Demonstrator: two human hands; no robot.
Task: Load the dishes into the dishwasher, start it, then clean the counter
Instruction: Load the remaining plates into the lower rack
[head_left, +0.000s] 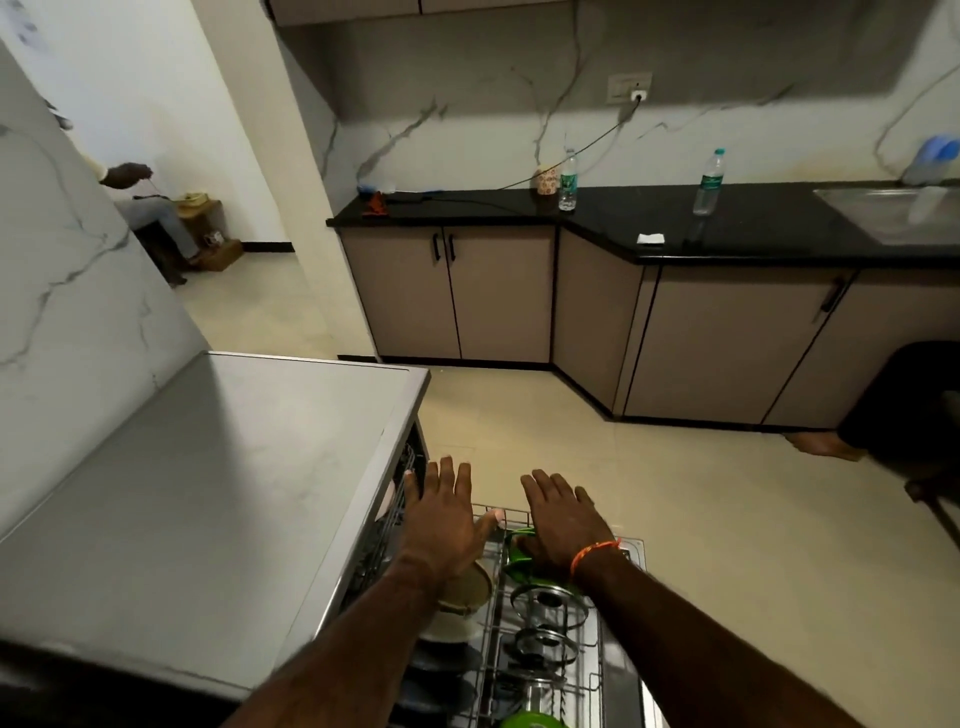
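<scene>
The dishwasher (208, 493) stands at the lower left with its grey top bare. Its lower wire rack (592, 670) is pulled out and holds plates, steel lids and green dishes. A green bowl (519, 558) sits at the rack's far end. My left hand (441, 514) hovers flat, fingers straight, over the rack's left far corner beside the machine's opening. My right hand (563, 519), with an orange thread on the wrist, lies flat over the green bowl. Neither hand grips anything. A cream bowl (465, 592) shows under my left wrist.
A black counter (753, 223) runs along the far wall with two water bottles (569, 182) (709, 184), a patterned cup (546, 179), a white paper scrap (651, 238) and a sink (904, 218) at right. A dark chair (914, 410) stands at right. A seated person (140, 202) is at far left.
</scene>
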